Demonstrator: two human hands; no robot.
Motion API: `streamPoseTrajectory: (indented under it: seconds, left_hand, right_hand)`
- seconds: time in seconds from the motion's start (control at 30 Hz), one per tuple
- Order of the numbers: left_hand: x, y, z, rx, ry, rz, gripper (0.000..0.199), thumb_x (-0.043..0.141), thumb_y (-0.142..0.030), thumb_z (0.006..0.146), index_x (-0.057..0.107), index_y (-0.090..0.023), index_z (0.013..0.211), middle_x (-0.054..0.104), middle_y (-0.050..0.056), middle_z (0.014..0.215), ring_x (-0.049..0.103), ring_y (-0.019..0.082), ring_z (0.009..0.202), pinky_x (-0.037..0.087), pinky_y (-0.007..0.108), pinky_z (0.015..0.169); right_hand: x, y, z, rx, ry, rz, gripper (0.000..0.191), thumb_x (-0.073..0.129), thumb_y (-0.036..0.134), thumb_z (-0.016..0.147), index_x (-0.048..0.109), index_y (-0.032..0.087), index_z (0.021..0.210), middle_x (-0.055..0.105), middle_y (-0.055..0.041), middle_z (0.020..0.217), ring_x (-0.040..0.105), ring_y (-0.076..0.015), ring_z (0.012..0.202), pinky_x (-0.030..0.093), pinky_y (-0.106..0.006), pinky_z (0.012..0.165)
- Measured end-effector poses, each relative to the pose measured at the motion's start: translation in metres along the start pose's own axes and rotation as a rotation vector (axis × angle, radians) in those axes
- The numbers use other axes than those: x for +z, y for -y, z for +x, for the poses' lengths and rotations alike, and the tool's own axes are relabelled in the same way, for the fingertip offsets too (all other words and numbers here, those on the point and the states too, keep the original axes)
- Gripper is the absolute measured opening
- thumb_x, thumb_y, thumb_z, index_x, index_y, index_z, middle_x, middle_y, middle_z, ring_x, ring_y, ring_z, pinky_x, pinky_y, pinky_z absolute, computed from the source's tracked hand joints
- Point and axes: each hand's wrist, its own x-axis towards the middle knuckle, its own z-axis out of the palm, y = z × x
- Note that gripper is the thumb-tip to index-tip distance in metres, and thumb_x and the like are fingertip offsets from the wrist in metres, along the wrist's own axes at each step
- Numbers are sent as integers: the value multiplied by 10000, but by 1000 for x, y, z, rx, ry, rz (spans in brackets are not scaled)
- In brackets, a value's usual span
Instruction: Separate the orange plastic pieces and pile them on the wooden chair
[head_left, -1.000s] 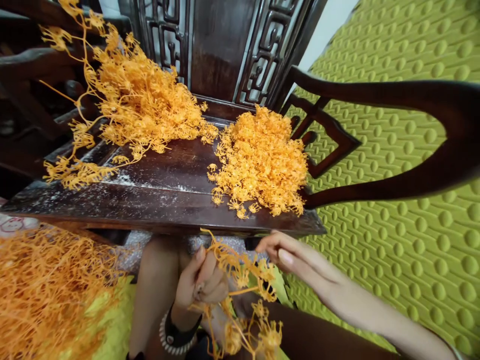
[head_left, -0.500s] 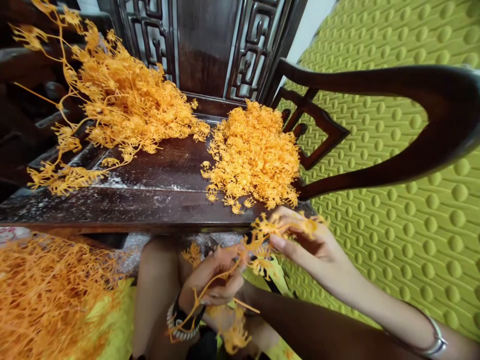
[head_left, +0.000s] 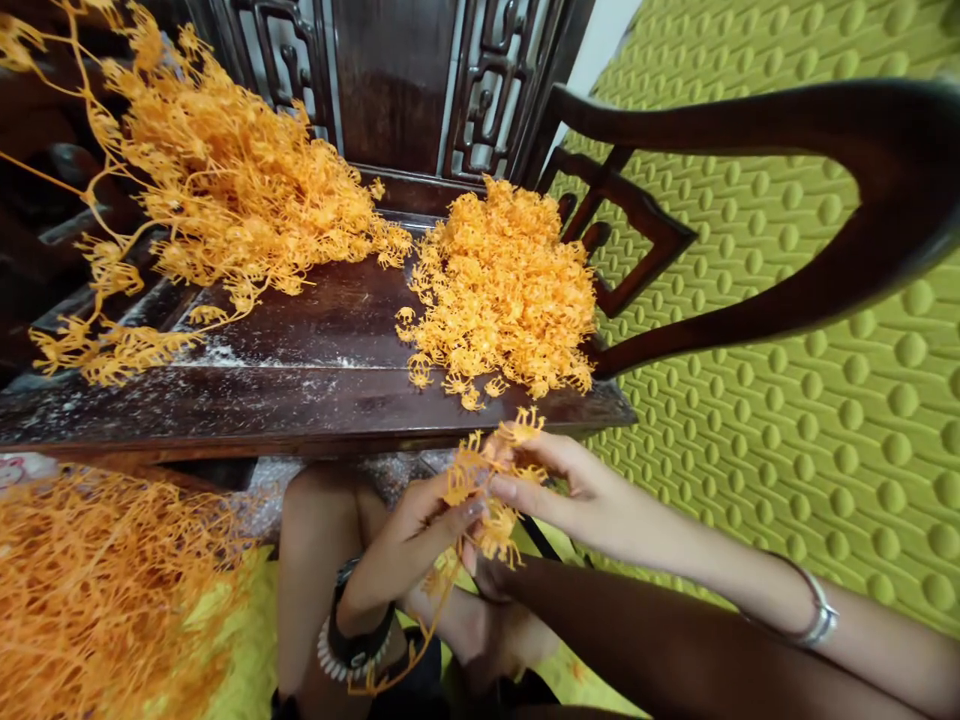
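Over my lap, just below the bench's front edge, my left hand [head_left: 424, 535] grips an orange plastic flower stem [head_left: 435, 610], whose bare end curves down past my wrist. My right hand [head_left: 547, 485] pinches the flower pieces [head_left: 499, 530] on the same stem, its fingertips close to those of my left hand. Above my hands, on the dark wooden bench [head_left: 315, 400], lies a heap of loose orange flower pieces [head_left: 510, 290]. Further left on the bench is a larger tangle of branched orange flower stems [head_left: 240, 190].
At the lower left, a big pile of thin bare orange stems [head_left: 97, 590] rests on yellow-green fabric. A curved wooden armrest [head_left: 750, 340] reaches out at the right, before a bumpy yellow-green cover [head_left: 847, 460]. White specks dot the bench's left part.
Both hands have moved left and closer together along the stem. My left hand has turned, its back now more toward the camera. The view has shifted slightly.
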Motion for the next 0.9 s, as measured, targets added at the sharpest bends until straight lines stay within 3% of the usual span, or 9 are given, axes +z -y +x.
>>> streamPoseTrajectory:
  seconds: [0.13, 0.23, 0.33, 0.4, 0.53, 0.67, 0.77, 0.9]
  left_hand:
    - [5, 0, 3, 41, -192, -90, 272, 601, -428, 869, 681, -174, 818, 602, -4, 585, 492, 102, 439, 415, 208, 468]
    - [10, -1, 4, 95, -311, -97, 264, 635, -439, 841, 671, -178, 821, 599, -12, 614, 484, 92, 475, 402, 182, 459]
    - [14, -1, 3, 115, -400, -71, 277, 690, -450, 793, 654, -175, 793, 602, -14, 660, 504, 90, 546, 423, 165, 507]
    - [16, 0, 3, 57, -427, -90, 320, 700, -489, 769, 653, -176, 816, 592, -18, 647, 495, 88, 543, 416, 164, 507]
    - [17, 5, 3, -124, -263, -196, 402, 647, -565, 785, 643, -174, 878, 497, -51, 514, 361, 59, 436, 281, 162, 429]
    - [15, 10, 5, -148, -61, -184, 517, 578, -633, 799, 603, -137, 655, 419, -49, 439, 284, 48, 417, 217, 194, 434]
    - [17, 13, 5, -158, -41, -254, 510, 597, -640, 781, 581, -143, 669, 408, -60, 478, 250, 43, 422, 212, 196, 432]
    - [25, 10, 4, -148, -83, -290, 498, 663, -639, 721, 542, -159, 667, 348, -83, 481, 240, 44, 432, 225, 176, 428]
  right_hand:
    - [0, -3, 3, 82, -5, 138, 312, 685, 412, 794, 554, 198, 979, 535, 16, 826, 528, -121, 767, 450, -226, 666]
    - [1, -7, 3, 179, 67, 161, 364, 745, 447, 719, 529, 175, 829, 417, 56, 691, 410, -79, 617, 357, -202, 551]
    - [5, -7, 1, 178, 154, 143, 364, 725, 484, 722, 548, 166, 744, 444, 46, 654, 396, -82, 597, 350, -209, 539]
    - [8, -6, -1, 132, 131, 149, 346, 683, 503, 759, 589, 169, 768, 515, 23, 680, 439, -102, 622, 401, -227, 573]
    - [7, -3, 0, 127, 121, 194, 308, 603, 455, 847, 608, 161, 753, 565, 5, 680, 504, -119, 645, 472, -282, 714]
    - [3, -4, 3, 150, 87, 183, 269, 593, 400, 862, 605, 150, 761, 582, 0, 709, 534, -117, 671, 465, -261, 696]
    - [4, -6, 1, 141, 72, 177, 221, 631, 377, 834, 584, 164, 796, 609, 1, 751, 587, -129, 725, 490, -262, 718]
    - [7, -4, -3, 194, 209, 411, 250, 702, 371, 777, 551, 183, 845, 679, -5, 817, 669, -144, 775, 546, -303, 769]
